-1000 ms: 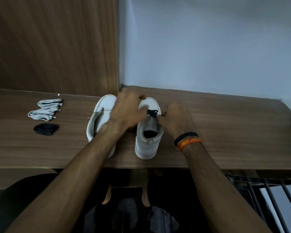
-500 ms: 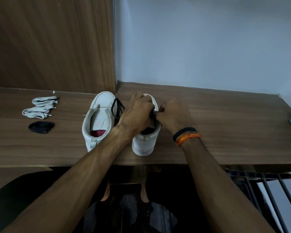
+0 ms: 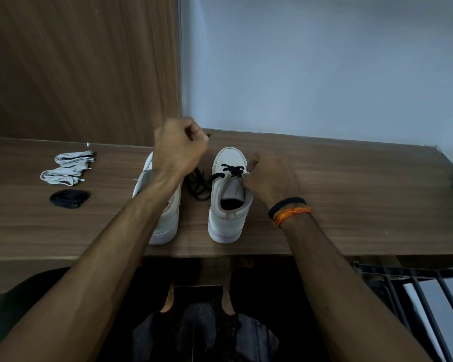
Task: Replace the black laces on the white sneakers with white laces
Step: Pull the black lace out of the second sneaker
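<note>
Behind the left hand (image 3: 179, 147), the left sneaker (image 3: 165, 218) lies half hidden.

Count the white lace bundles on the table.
2: one white lace bundle near the wooden panel, the other just in front of it, both left of the sneakers. None appear hidden.

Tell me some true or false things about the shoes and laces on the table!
1. Two bundles of white laces lie left of the sneakers. True.
2. The right sneaker has no black lace left in it. False: a black lace still crosses its front eyelets.
3. The left hand is raised with curled fingers, pulling the black lace. True.
4. The right hand lies flat on the table. False: it holds the right sneaker's side.
5. A bunched black lace lies near the white laces. True.
</note>
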